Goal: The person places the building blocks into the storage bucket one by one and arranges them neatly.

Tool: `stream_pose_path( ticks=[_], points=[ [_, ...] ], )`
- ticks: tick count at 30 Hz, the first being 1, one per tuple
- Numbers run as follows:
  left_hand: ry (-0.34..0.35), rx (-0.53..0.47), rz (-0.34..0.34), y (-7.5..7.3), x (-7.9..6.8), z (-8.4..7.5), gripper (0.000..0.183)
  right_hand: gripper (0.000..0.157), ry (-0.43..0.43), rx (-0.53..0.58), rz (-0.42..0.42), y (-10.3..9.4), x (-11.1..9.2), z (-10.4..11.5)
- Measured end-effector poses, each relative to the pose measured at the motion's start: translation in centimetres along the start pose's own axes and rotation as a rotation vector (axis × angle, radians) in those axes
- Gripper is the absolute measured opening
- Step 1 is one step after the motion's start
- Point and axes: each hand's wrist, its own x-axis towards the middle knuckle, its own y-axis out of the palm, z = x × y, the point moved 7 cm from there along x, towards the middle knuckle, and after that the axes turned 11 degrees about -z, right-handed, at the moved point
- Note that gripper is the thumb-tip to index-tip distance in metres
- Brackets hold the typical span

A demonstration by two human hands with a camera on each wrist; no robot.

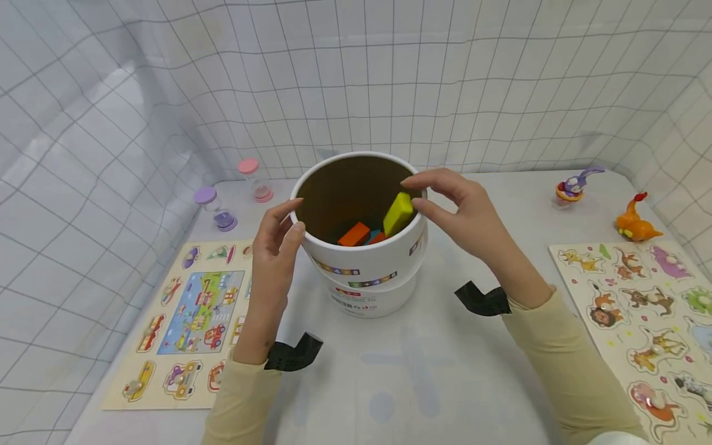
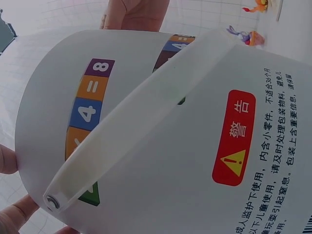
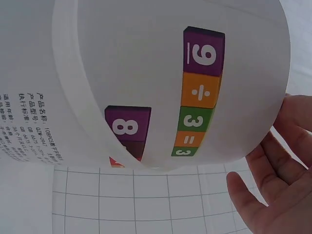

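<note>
A white bucket with printed number sums stands on the table, its mouth tilted toward me. My left hand holds its left rim, index fingertip over the edge and thumb against the outside. On the other side, my right hand is at the right rim, index finger and thumb spread apart. A yellow block stands upright inside the bucket, just below those fingertips. Deeper in lies an orange block, beside partly hidden red and blue pieces. A translucent handle crosses the bucket's side in the left wrist view.
Wooden puzzle boards lie at left and right. Behind the left board stand a purple sand timer and a pink one. A purple toy and an orange toy sit back right. Gridded white cloth hangs behind.
</note>
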Motion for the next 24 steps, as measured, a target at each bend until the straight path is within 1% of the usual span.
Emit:
stream_pose_path(
  ticks=[2,4,6,9,12,14,16,19,22,24],
  points=[
    [0.000,0.000,0.001,0.0,0.0,0.0,0.035,0.025,-0.009,-0.052,0.015,0.1,-0.3,0.3],
    [0.002,0.005,0.002,0.0,0.0,0.0,0.035,0.026,-0.012,-0.059,0.019,0.1,-0.6,0.3],
    [0.004,0.011,0.001,-0.1,0.0,0.1,0.035,0.027,-0.028,-0.054,0.027,-0.1,-1.1,-0.4],
    [0.008,0.015,0.002,0.0,0.0,0.1,0.035,0.031,-0.068,-0.075,0.039,-0.5,-2.0,-1.5],
    [0.011,0.010,0.007,0.1,0.1,0.1,0.035,0.038,-0.104,-0.142,0.071,-1.1,-3.2,-2.2],
    [0.012,0.008,0.013,0.2,0.1,0.1,0.036,0.041,-0.107,-0.204,0.095,-1.5,-4.2,-2.3],
    [0.007,0.014,0.025,0.2,0.1,0.1,0.036,0.045,-0.096,-0.267,0.124,-2.1,-5.4,-2.7],
    [0.000,0.033,0.050,0.1,0.0,0.0,0.037,0.046,-0.054,-0.368,0.165,-3.1,-7.5,-3.9],
    [0.001,0.058,0.065,-0.2,-0.1,-0.2,0.038,0.047,-0.011,-0.448,0.208,-4.3,-9.7,-5.3],
    [0.011,0.072,0.068,-0.5,-0.1,-0.4,0.039,0.047,0.009,-0.486,0.223,-5.3,-10.9,-6.1]
  ],
)
